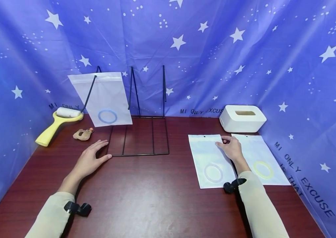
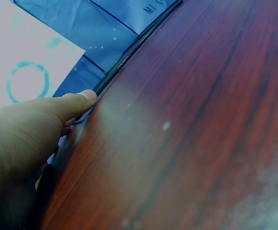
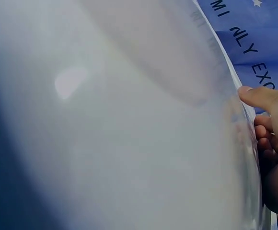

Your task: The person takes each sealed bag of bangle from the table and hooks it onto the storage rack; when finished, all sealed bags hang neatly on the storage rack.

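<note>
In the head view, my right hand (image 1: 233,150) pinches the upper right edge of a white zip bag (image 1: 205,152) marked with a pale purple ring. The bag's surface fills much of the right wrist view, with my thumb (image 3: 254,97) on its edge. Beside it lies a second zip bag (image 1: 266,148) with a yellow ring. My left hand (image 1: 89,160) rests at the left front corner of a black wire rack (image 1: 141,154), thumb touching the wire. A zip bag with a blue ring (image 1: 105,96) hangs on the rack's left hook.
A yellow-handled lint roller (image 1: 52,129) and a small brown object (image 1: 83,134) lie left of the rack. At the back right stands a white tissue box (image 1: 242,124). A blue star-print curtain (image 1: 185,49) surrounds the dark red wooden table (image 1: 144,198).
</note>
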`<state>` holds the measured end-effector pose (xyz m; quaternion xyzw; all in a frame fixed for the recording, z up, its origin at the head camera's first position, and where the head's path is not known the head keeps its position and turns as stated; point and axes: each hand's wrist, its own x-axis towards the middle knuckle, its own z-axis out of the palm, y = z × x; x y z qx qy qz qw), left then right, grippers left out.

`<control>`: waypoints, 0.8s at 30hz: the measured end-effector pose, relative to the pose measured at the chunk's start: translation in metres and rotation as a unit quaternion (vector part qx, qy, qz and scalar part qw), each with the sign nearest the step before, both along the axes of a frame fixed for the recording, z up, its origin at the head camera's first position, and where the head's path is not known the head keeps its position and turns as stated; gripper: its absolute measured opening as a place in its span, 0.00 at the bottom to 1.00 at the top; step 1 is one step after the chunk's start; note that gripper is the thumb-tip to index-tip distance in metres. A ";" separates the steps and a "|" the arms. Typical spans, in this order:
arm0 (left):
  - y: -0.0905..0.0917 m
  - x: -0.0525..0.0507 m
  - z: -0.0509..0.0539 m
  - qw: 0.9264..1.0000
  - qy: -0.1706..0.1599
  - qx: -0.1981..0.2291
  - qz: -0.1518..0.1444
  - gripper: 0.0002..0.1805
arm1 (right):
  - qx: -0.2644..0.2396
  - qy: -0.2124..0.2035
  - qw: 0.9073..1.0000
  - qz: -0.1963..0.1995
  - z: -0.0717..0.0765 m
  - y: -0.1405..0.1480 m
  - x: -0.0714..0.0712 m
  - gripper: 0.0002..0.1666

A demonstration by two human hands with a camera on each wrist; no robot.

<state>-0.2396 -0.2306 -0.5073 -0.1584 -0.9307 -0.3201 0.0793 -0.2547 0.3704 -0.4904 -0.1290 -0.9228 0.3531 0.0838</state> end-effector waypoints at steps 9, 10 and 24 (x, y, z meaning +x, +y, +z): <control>0.000 0.000 -0.001 1.000 -0.005 0.000 0.000 0.36 | -0.031 0.016 0.999 -0.031 -0.001 -0.001 0.004 0.17; 0.000 -0.001 -0.001 1.000 -0.005 0.000 0.000 0.36 | -0.036 0.019 0.999 -0.032 0.000 -0.001 0.004 0.17; 0.001 -0.001 0.000 1.000 -0.009 -0.001 -0.001 0.36 | -0.131 0.046 0.990 0.012 0.034 -0.006 0.016 0.19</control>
